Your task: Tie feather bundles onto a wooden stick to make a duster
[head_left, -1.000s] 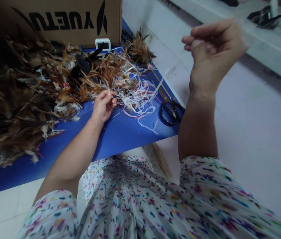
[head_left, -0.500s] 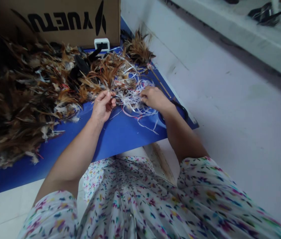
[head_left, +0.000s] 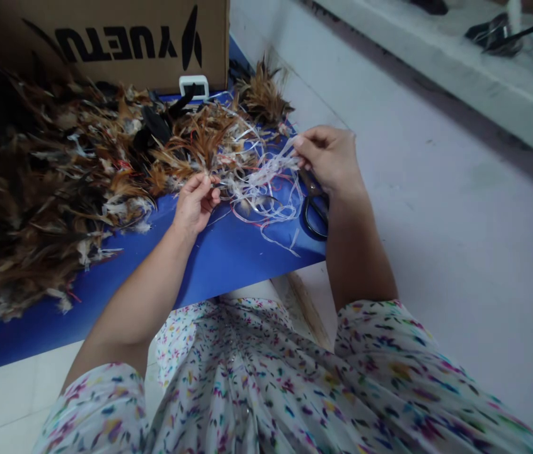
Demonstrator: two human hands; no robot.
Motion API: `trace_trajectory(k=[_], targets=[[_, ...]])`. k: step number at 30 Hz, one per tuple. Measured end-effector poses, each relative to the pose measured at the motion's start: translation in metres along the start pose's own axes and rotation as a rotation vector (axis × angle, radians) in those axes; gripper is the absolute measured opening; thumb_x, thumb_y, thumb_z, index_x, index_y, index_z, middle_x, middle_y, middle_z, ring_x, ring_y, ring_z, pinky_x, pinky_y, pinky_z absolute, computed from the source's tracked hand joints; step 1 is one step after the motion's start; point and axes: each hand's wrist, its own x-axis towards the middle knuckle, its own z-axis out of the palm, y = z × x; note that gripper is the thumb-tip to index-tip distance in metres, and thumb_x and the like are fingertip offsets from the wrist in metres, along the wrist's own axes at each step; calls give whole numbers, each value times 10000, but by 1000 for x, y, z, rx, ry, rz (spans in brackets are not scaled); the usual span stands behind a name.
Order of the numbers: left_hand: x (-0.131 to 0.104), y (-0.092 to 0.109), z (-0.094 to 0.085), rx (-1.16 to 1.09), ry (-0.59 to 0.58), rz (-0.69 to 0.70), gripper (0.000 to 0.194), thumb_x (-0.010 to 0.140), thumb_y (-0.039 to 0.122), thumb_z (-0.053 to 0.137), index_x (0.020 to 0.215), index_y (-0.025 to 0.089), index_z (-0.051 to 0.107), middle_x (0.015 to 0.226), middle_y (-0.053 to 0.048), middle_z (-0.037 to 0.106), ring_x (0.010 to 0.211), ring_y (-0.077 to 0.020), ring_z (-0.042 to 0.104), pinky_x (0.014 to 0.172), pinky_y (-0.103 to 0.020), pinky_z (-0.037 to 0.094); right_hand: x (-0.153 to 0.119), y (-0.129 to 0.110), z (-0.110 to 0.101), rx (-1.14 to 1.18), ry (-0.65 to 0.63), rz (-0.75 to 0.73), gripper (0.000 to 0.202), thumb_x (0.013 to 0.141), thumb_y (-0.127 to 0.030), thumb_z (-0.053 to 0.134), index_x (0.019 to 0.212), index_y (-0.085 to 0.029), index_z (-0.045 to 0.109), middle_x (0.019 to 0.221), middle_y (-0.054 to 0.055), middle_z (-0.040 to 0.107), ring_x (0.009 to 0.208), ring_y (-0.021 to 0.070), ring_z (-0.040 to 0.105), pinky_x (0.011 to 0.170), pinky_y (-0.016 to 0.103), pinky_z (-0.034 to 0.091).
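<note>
Now pinching some white strings (head_left: 281,162) in the right hand (head_left: 330,154), up off the messy string heap (head_left: 247,186); half a second ago, down low in it. So, strings lifted and stretched out to the right. Still pinching a bunch of brown feathers (head_left: 206,148) in the left hand (head_left: 197,198), over the blue table (head_left: 242,258). Behind, a big cardboard box (head_left: 129,43), insides not seen.
</note>
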Motion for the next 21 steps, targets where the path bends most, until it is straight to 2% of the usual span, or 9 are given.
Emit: trace_trajectory(k=[3,6,11,16,21], targets=[[0,0,1,4,3,1,257,773,227,831,720,183,583,758,51,683,512,-28,545,457,-132,460,5,-6,-2,128,104,-35,258,753,-453,758,666,-235,651,625,17,681,448,116,476,413,284,341],[-1,0,1,-6,8,0,274,742,226,853,719,180,583,746,56,683,502,-29,543,448,-135,458,9,-7,-3,224,169,-63,319,726,-525,750,694,-235,621,670,35,721,423,115,493,380,272,309],[0,0,1,-6,8,-4,252,756,208,838,709,180,592,736,57,681,494,-26,539,444,-131,457,9,-15,-5,344,174,-88,315,723,-522,765,771,-242,630,682,16,717,441,114,516,376,256,310],[0,0,1,-23,-3,-2,222,802,181,795,697,180,599,741,45,677,487,-31,541,438,-142,462,6,-22,-8,235,237,-181,354,748,-551,807,719,-240,643,513,-46,569,382,86,416,370,254,289],[-1,1,2,3,3,0,244,773,210,828,708,184,595,736,52,676,493,-25,541,444,-130,455,8,-19,-9,200,226,-222,445,658,-636,846,665,-227,669,481,-44,527,407,87,381,426,275,276]])
